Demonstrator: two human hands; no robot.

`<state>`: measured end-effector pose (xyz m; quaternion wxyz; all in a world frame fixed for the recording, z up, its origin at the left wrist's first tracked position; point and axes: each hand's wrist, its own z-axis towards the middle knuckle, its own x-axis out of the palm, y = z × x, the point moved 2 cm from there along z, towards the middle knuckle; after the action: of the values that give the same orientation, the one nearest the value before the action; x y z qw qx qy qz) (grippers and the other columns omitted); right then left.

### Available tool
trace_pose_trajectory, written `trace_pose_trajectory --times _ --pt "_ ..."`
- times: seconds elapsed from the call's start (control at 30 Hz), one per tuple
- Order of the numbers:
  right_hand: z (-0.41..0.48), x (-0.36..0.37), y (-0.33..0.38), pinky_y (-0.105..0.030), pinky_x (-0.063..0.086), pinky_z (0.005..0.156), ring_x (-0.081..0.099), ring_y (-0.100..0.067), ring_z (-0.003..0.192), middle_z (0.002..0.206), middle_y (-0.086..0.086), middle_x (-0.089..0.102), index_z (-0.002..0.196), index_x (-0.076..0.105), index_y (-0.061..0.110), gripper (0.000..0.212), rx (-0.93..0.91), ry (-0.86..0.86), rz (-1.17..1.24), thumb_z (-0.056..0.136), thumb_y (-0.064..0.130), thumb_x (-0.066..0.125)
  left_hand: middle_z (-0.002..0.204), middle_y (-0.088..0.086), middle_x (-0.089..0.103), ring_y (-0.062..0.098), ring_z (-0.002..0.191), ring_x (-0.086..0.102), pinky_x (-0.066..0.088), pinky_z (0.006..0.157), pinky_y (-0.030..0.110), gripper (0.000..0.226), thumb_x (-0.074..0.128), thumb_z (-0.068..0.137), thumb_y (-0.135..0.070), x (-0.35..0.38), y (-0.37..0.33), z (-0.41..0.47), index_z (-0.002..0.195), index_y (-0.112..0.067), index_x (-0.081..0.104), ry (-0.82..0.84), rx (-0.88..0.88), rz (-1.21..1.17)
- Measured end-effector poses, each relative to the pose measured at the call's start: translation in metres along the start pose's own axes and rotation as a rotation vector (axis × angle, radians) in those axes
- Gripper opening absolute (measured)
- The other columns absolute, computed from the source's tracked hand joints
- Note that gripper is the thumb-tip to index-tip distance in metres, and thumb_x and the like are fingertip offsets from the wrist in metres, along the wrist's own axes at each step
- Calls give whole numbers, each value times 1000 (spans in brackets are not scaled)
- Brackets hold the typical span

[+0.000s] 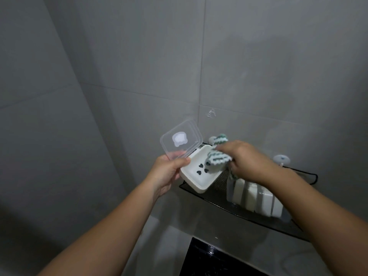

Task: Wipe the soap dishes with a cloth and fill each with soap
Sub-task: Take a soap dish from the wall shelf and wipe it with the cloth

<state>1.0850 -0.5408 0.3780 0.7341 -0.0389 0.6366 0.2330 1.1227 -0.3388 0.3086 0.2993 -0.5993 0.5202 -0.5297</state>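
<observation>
My left hand (167, 174) grips a white soap dish (196, 179) by its left side, thumb on the rim. Its clear hinged lid (180, 139) stands open toward the wall. The dish floor shows several dark drain holes. My right hand (249, 162) holds a green-and-white striped cloth (278, 156) bunched in its fingers and presses it into the far right part of the dish. More white soap dishes (256, 198) stand on edge in a row on the black mesh shelf (219, 193), below my right hand.
The black shelf is fixed to a grey tiled wall in a corner; two white suction hooks (281, 159) hold it. A glossy black surface (209, 257) lies below the shelf. A white smear (211, 113) marks the wall above.
</observation>
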Motion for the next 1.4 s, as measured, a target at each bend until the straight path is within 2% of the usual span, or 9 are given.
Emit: trace_pose_trajectory --times 0.2,0.33,0.57,0.8,0.93,1.0,1.1,1.23,1.4 --pt "6 -13 -9 -27 41 82 58 -28 106 118 -12 64 130 55 20 51 420 -188 260 86 -2 43 107 18 69 23 87 67 56 81 34 32 61 84 0 -2 -7 -4 116 0 63 111 -62 149" --pt "15 -8 -8 -27 39 59 57 -25 77 85 -10 62 100 62 18 30 479 -216 459 88 -1 42 116 23 65 27 93 64 55 81 34 32 57 88 -4 1 -8 -7 120 2 62 133 -66 169" --pt "14 -1 -7 -26 40 56 53 -19 60 70 -3 58 97 59 20 20 519 -230 649 94 6 44 89 10 69 18 72 67 54 69 30 17 48 99 -16 -2 -15 -13 104 -6 61 21 43 220" --pt "8 -3 -1 -27 36 57 55 -19 74 83 2 61 97 57 22 18 401 -367 480 89 7 52 103 6 73 21 89 70 54 87 38 32 38 103 -27 -3 -21 -15 120 -6 55 17 123 330" --pt "10 -16 19 -30 39 72 52 -26 85 95 -8 65 108 64 9 32 23 -475 82 77 0 65 106 12 72 24 93 68 52 90 40 33 37 103 -27 -1 -21 -16 115 -7 61 53 109 346" --pt "17 -8 27 -34 46 66 55 -31 79 87 -14 65 100 67 3 34 -116 -461 -139 67 -1 73 100 11 72 19 85 69 55 84 33 30 38 103 -26 3 -23 -17 105 -13 65 73 115 353" --pt "27 11 39 -30 41 50 53 -30 68 68 -14 58 82 66 3 29 -80 -461 -325 56 -4 75 82 -3 73 4 72 67 51 66 17 29 39 103 -26 8 -25 -20 93 -18 65 80 160 403" --pt "34 27 52 -32 41 47 52 -31 63 65 -14 54 76 63 3 13 -54 -504 -348 64 2 63 92 7 72 16 83 67 53 82 32 30 36 104 -24 11 -21 -21 105 -12 63 96 148 336" --pt "40 45 59 -38 51 63 54 -33 77 86 -16 62 102 66 1 50 -59 -345 -273 56 11 84 96 6 71 17 85 68 54 84 35 29 36 103 -27 12 -22 -23 117 -17 60 41 146 236"
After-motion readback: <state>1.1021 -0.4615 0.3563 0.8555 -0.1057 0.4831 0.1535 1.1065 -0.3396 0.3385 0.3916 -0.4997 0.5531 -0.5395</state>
